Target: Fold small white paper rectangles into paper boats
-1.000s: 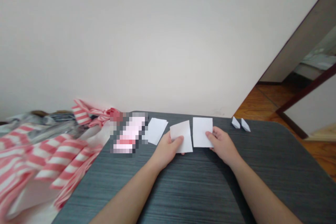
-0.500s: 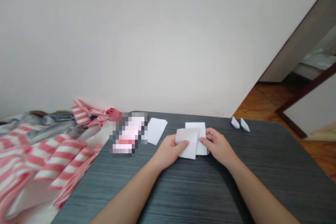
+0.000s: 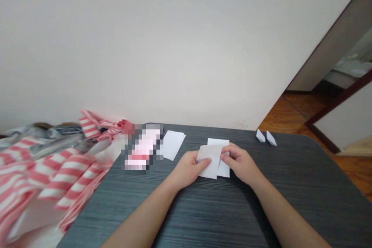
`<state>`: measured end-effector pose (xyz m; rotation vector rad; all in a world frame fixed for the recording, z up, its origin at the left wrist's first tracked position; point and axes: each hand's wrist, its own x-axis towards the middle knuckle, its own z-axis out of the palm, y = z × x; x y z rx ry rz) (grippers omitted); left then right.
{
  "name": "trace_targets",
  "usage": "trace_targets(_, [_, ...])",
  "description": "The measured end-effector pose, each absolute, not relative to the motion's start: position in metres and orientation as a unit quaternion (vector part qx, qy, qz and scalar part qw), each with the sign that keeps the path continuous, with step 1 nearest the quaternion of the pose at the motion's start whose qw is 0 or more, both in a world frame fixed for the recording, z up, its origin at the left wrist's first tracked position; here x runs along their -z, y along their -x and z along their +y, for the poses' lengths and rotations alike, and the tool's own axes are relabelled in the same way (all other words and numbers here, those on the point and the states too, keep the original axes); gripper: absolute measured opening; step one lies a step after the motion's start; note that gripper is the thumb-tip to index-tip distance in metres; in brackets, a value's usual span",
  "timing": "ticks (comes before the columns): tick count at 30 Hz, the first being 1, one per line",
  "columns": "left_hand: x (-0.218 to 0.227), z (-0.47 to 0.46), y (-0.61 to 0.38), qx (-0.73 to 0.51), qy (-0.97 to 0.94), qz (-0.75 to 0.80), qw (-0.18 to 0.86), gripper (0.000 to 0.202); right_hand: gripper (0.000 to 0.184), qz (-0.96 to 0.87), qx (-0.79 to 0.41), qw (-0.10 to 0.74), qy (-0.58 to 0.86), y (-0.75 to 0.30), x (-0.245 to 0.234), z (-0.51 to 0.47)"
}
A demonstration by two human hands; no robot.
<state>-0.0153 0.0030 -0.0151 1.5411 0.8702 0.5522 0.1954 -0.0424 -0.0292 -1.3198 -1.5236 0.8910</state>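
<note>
Two white pieces of paper overlap between my hands, just above the dark table. The nearer sheet of paper is held at its left edge by my left hand, thumb on top and the other fingers hidden behind it. Behind it and to the right shows the other sheet of paper. My right hand pinches the nearer sheet's right edge between thumb and forefinger, in front of the farther sheet. Its remaining fingers are curled and partly hidden.
More white paper lies to the left, beside a blurred-out pink and dark object. Two small folded paper pieces stand at the table's back right. Red-and-white striped cloth is heaped left of the table. A pale wall rises behind.
My right thumb and forefinger have moved from the farther sheet to the nearer sheet's right edge. Both sheets have shifted slightly towards me and to the right.
</note>
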Motion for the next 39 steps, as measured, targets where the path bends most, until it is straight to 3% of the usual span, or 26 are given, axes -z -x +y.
trace_targets(5, [0.014, 0.002, 0.016, -0.251, -0.676, 0.373, 0.583, 0.034, 0.018, -0.614, -0.354, 0.447, 0.546, -0.194, 0.026, -0.044])
trace_targets(12, [0.021, 0.006, 0.015, -0.324, -0.632, 0.426, 0.561, 0.051, 0.018, -0.526, -0.447, 0.476, 0.545, -0.197, 0.033, -0.044])
trace_targets(19, [0.017, 0.019, 0.032, -0.334, -0.742, 0.543, 0.206, 0.016, 0.018, -0.509, -0.431, 0.481, 0.57, -0.204, 0.035, -0.042])
trace_targets(25, [0.012, 0.037, 0.058, -0.247, -0.754, 0.607, 0.044, 0.027, 0.018, -0.497, -0.455, 0.495, 0.548, -0.202, 0.033, -0.039])
trace_targets(32, [0.005, 0.038, 0.07, -0.134, -0.76, 0.632, -0.075, 0.023, 0.024, -0.477, -0.469, 0.506, 0.544, -0.202, 0.037, -0.038])
trace_targets(39, [-0.004, 0.029, 0.066, -0.106, -0.757, 0.636, -0.107, 0.025, 0.026, -0.468, -0.479, 0.505, 0.544, -0.204, 0.039, -0.037])
